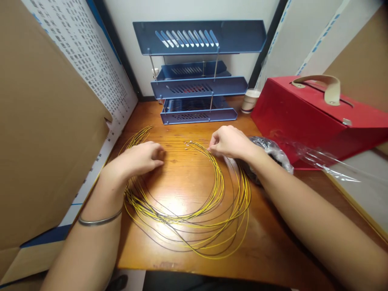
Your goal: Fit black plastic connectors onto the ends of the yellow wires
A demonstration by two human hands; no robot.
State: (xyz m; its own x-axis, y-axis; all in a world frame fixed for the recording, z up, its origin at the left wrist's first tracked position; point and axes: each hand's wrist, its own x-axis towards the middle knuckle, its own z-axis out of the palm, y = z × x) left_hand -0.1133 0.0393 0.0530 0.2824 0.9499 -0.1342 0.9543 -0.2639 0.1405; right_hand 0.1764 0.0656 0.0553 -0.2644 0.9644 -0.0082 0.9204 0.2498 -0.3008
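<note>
A loose bundle of thin yellow wires (194, 220), with some thin black wires among them, lies in a wide U-shaped curve on the wooden desk (260, 242). My left hand (141, 158) rests curled over the left arm of the curve, a metal bangle on its wrist. My right hand (227, 141) pinches the wire ends at the right arm of the curve, where small metal tips show.
A blue three-tier letter tray (197, 81) stands at the back. A paper cup (250, 100) and a red box with a tan handle (315, 113) are at the right. A clear plastic bag with dark contents (269, 151) lies behind my right wrist. Cardboard panels (45, 121) wall both sides.
</note>
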